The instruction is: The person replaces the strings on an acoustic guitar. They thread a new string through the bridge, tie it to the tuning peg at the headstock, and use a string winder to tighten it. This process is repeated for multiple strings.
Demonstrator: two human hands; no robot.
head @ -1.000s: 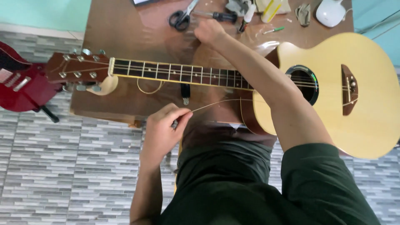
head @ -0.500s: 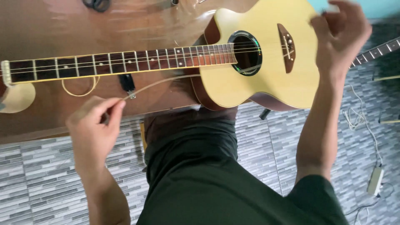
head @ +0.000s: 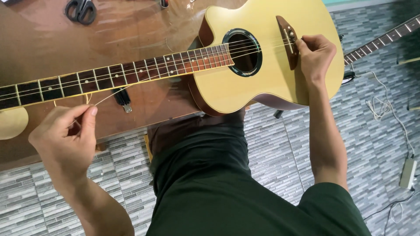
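Grey-tiled floor beneath a wooden desk: a loose guitar string is pinched in the left hand beside the acoustic guitar, while the right hand's closed fingertips are pressed at its bridge, seating judged under way, careful tensioning next.

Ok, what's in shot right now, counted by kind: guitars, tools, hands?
Guitars: 2, the acoustic guitar on the table and a second guitar's neck at the right edge.
Scissors: 1.
Loose string: 1, pinched in the left hand.
Hands: 2; the right hand is at the bridge.
Total: 6.

guitar: headstock cut off left | scissors: blades cut off top
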